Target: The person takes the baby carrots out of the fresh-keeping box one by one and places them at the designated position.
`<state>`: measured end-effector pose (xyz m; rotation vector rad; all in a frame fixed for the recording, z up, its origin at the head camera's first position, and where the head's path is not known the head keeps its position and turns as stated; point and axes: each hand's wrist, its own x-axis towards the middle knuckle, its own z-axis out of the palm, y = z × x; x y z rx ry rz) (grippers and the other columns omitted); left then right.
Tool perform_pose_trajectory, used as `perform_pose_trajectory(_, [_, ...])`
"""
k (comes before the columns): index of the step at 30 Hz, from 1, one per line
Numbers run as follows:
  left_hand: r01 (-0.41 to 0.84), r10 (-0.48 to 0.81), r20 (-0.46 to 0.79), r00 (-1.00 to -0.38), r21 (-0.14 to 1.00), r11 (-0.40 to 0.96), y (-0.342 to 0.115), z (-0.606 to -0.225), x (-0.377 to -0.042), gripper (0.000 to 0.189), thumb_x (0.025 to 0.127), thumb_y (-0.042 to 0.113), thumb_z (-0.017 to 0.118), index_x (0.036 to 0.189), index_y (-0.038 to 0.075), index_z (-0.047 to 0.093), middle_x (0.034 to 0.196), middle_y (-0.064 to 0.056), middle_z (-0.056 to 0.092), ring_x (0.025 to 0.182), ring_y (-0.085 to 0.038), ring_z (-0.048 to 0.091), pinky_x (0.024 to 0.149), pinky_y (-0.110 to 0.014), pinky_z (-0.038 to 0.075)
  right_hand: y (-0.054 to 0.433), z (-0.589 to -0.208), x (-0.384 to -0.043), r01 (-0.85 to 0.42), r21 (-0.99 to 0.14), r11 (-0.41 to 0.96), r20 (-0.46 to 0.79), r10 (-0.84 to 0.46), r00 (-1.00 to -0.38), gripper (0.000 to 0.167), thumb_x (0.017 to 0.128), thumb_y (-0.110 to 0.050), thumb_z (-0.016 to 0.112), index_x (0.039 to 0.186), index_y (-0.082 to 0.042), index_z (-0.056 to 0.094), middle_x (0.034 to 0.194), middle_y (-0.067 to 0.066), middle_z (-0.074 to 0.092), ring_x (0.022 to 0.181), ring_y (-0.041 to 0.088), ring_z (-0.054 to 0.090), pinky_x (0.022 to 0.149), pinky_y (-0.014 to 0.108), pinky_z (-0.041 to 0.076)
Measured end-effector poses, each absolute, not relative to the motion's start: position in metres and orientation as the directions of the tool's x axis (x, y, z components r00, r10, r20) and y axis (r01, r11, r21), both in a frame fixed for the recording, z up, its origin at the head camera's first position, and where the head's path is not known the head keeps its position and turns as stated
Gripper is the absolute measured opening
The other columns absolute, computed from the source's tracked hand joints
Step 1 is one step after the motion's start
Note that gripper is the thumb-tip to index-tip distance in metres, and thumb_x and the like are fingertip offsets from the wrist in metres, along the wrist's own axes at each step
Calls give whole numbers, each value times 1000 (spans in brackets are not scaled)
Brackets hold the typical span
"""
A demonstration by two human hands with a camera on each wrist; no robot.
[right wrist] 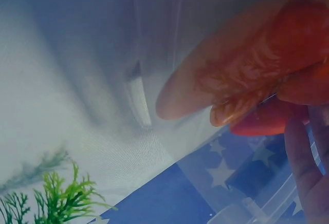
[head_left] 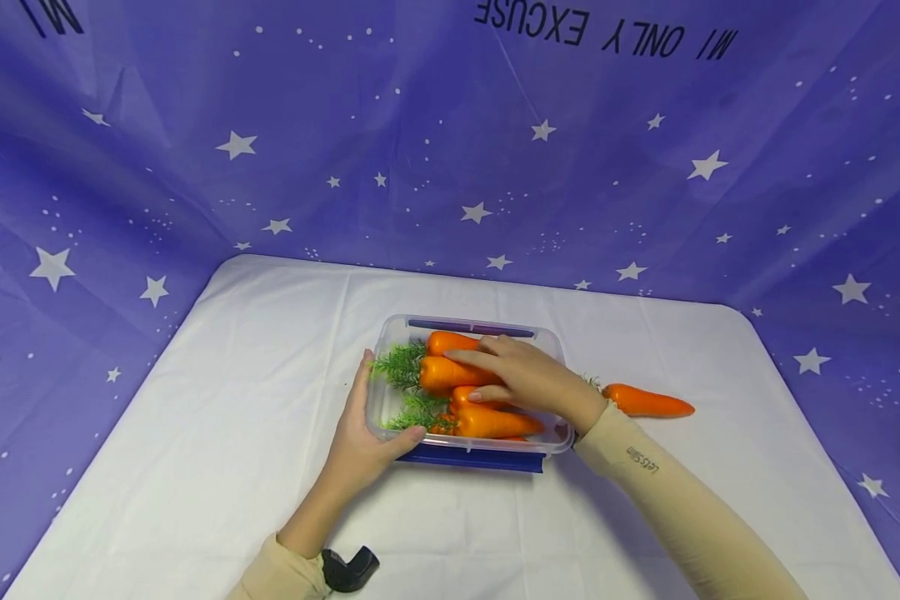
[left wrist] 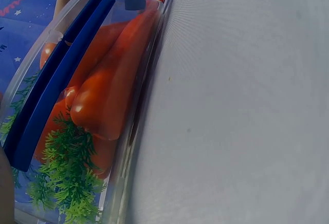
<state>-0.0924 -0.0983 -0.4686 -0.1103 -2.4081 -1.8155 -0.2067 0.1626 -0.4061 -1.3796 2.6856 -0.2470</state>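
Observation:
A clear plastic food box (head_left: 375,412) with blue side clips holds several orange carrots with green tops. My left hand (head_left: 360,442) grips its left end, thumb on the front rim and fingers along the side. Inside the box, my right hand (head_left: 525,375) holds a carrot (head_left: 442,375), with fingers over its upper side and the thumb below. Another carrot (head_left: 495,422) lies nearer the front wall. In the left wrist view, carrots (left wrist: 100,100) and leafy tops (left wrist: 67,172) show through the box wall. The right wrist view shows carrot tips (right wrist: 190,90) beside my fingers.
One more carrot (head_left: 648,401) lies on the white tablecloth (head_left: 232,400), right of the box, its top partly behind my right wrist. A blue clip (head_left: 480,457) hangs out along the front. Purple star-print cloth (head_left: 390,150) surrounds the table's back and sides.

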Motion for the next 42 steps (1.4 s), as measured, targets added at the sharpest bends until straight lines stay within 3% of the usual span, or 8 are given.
perform_pose_trajectory(3, [137,-16,147,-989,949,284,-98,-468,-92,119,74,33,86,157,42,2,168,8,6,154,-25,12,120,-63,16,163,-406,-206,-786,-203,584,-47,-808,-588,61,97,-57,52,153,-41,34,117,3,54,100,20,54,92,40,49])
perform_pose_trajectory(7, [139,-16,150,-989,948,285,-99,-469,-91,118,74,33,86,157,42,3,167,11,5,154,-23,11,121,-61,15,163,-405,-206,-775,-220,592,-75,-803,-592,62,97,-57,50,154,-42,31,137,9,55,123,30,55,105,47,46])
perform_pose_trajectory(10, [143,-14,153,-988,949,281,-99,-470,-91,117,74,33,86,157,42,4,167,10,5,154,-23,10,121,-61,15,162,-405,-205,-780,-244,577,-75,-813,-578,64,98,-55,53,155,-41,28,151,6,49,136,31,49,113,50,39])
perform_pose_trajectory(15, [146,-15,156,-988,950,275,-100,-471,-91,117,74,32,86,157,42,5,168,4,6,154,-22,10,122,-60,15,158,-406,-206,-785,-317,533,-56,-836,-545,64,98,-49,56,155,-38,30,147,-6,53,126,19,56,112,44,40])
perform_pose_trajectory(24, [148,-13,159,-987,943,297,-99,-469,-90,118,74,34,86,158,42,3,169,0,8,154,-26,13,119,-63,18,154,-407,-204,-734,-381,563,-84,-811,-579,58,99,-50,53,150,-32,33,136,-6,58,118,15,58,108,43,44])
perform_pose_trajectory(31, [142,-15,152,-988,949,281,-99,-469,-90,119,74,33,86,158,42,3,169,0,8,154,-27,13,119,-63,17,155,-409,-201,-702,-365,612,-132,-780,-611,62,99,-57,46,153,-34,28,136,-3,60,115,19,63,103,47,48])
perform_pose_trajectory(37, [128,-21,140,-990,949,289,-98,-468,-91,119,74,35,86,157,44,3,168,4,8,154,-26,14,119,-63,18,156,-409,-200,-712,-338,615,-110,-777,-620,66,98,-60,46,156,-47,18,137,-2,62,114,20,65,101,46,50])
perform_pose_trajectory(42, [138,-17,149,-989,947,290,-99,-469,-91,118,74,34,86,158,42,2,168,3,9,153,-28,14,119,-64,18,158,-409,-199,-747,-286,600,-62,-789,-611,65,99,-59,46,155,-49,17,137,-4,63,111,18,66,96,44,52])
